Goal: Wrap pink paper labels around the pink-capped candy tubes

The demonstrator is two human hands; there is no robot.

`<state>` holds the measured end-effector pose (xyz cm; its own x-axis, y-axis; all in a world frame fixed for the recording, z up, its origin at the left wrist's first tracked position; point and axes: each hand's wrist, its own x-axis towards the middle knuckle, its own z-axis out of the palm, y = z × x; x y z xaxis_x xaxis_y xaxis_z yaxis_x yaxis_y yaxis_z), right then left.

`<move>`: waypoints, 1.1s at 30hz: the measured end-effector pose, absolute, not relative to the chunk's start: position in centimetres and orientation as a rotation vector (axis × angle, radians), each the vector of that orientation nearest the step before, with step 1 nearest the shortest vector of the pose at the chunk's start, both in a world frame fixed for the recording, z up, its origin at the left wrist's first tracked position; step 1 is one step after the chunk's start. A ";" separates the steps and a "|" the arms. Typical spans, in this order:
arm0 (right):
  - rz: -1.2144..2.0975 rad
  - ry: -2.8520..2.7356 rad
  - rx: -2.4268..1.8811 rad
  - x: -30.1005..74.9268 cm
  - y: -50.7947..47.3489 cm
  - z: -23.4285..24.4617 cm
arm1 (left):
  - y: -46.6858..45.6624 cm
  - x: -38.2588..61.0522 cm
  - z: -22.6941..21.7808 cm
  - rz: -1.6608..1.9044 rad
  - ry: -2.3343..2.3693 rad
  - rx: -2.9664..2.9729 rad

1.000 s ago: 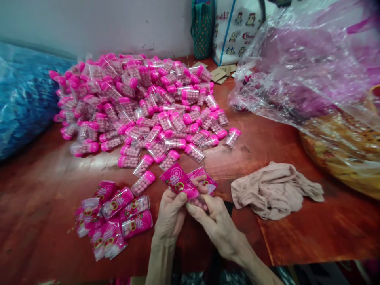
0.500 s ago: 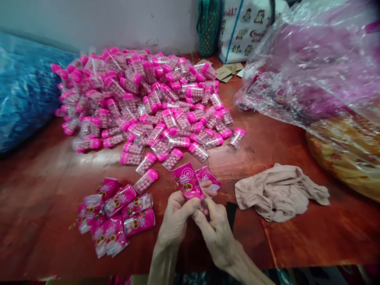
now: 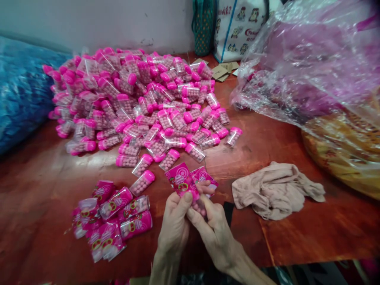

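Observation:
My left hand (image 3: 173, 223) pinches a flat pink printed sleeve (image 3: 180, 180), its thumb pressed on the front. Close against it, my right hand (image 3: 215, 231) grips a small clear candy bottle (image 3: 199, 208) of pink balls, whose upper end meets the sleeve's lower edge. How far the bottle is inside cannot be made out. Behind the right fingers shows a second printed sleeve (image 3: 209, 178); whether it is held or lying there is unclear. To the left lies a small heap of sleeved candy bottles (image 3: 136, 225). Beyond my hands is a large pile of unsleeved, pink-capped bottles (image 3: 169, 159).
A crumpled beige cloth (image 3: 277, 190) lies right of my hands on the reddish table (image 3: 237, 253). A blue plastic bag (image 3: 23, 91) stands at left. Clear plastic wrap (image 3: 285, 75) bulges at right, above a yellow bundle (image 3: 341, 154). Cardboard pieces (image 3: 221, 72) and a white bag (image 3: 237, 31) are behind.
The whole view has shifted slightly, so things sit a little further left. The sleeve has tilted more to the left, and more of the bottle's pink balls shows between my hands.

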<state>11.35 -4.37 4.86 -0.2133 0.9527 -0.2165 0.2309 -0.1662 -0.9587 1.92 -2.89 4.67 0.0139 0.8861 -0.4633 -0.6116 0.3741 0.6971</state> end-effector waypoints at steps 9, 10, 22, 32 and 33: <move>1.437 -1.246 -1.352 11.0 -4.4 4.2 | -3.2 2.4 5.1 1.098 0.983 0.421; 1.437 -1.235 -1.339 10.9 -4.2 4.1 | -3.1 2.2 5.1 1.097 0.982 0.418; 1.114 -1.369 -1.387 13.6 -2.9 5.2 | -3.3 0.9 4.2 1.042 1.043 0.450; 1.604 -0.856 -1.222 13.6 -2.5 3.3 | -4.0 2.9 4.4 0.962 1.005 0.462; 1.625 -0.843 -1.196 13.6 -2.5 3.3 | -4.0 2.9 4.4 0.958 1.034 0.484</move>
